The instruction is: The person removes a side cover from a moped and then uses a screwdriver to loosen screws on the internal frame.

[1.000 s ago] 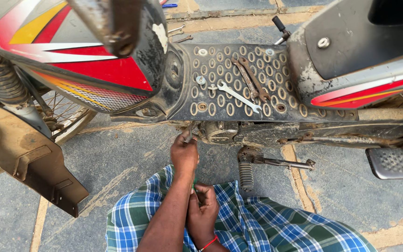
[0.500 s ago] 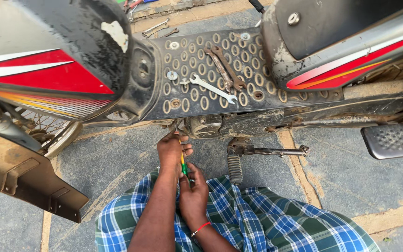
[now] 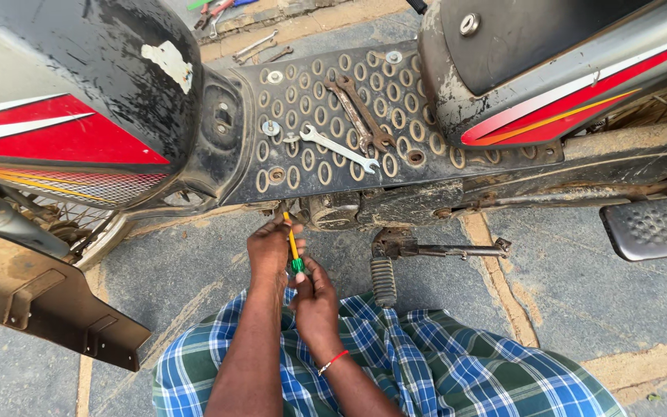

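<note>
Pinching a yellow-and-green screwdriver (image 3: 293,249) between both hands (image 3: 291,266), tip at the scooter footboard (image 3: 326,131) underside; fastener hidden, wrenches (image 3: 349,127) lay unused above, work unfinished.

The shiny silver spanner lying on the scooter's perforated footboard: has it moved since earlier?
No. The silver spanner lies at the same slant beside the rusty spanners on the footboard; only the camera shifted.

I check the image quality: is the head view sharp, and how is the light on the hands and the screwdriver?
Head view: soft even daylight, no hard shadows or glare; left hand, right hand and screwdriver are sharp; wide lens bends the scooter at the edges.
</note>
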